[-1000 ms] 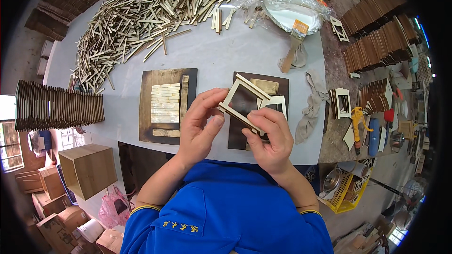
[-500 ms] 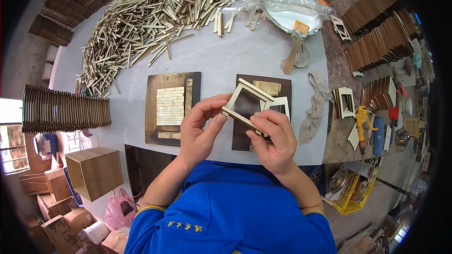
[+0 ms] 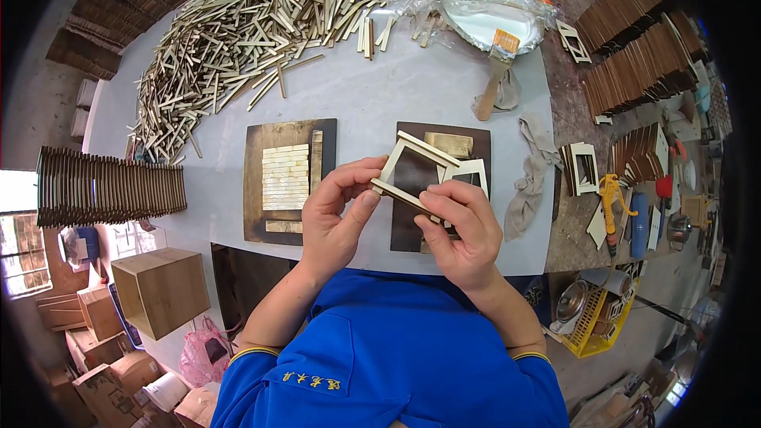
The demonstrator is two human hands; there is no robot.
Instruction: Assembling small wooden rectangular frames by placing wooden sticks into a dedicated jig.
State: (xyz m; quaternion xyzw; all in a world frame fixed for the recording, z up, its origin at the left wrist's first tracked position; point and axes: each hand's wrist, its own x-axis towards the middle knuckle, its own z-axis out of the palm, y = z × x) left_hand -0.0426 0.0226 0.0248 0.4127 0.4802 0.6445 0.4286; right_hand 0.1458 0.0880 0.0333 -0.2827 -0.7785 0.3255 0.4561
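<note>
Between my two hands is a small pale wooden frame (image 3: 390, 164) with strips along two opposite sides, held tilted above the table. My left hand (image 3: 337, 210) pinches its left corner. The near strip's right end sits between the thumb and fingers of my right hand (image 3: 464, 230). Beneath the frame lies a dark board (image 3: 408, 226) bearing a wooden block (image 3: 450, 143) and another pale frame (image 3: 474, 168), partly hidden by my right hand. To the left, a second dark board (image 3: 254, 182) carries a row of pale strips (image 3: 285, 178) with glossy white tops.
A big heap of loose wooden strips (image 3: 261, 32) covers the table's far side. At the far right are a plastic-wrapped white dish (image 3: 483, 16), a brush (image 3: 498, 71) and a grey rag (image 3: 527, 182). Stacked slats (image 3: 111, 188) stand left; an orange-handled tool (image 3: 609, 206) lies right.
Both hands keep their grip on the frame, which stays in nearly the same place and tilt. The whole view has shifted very slightly.
</note>
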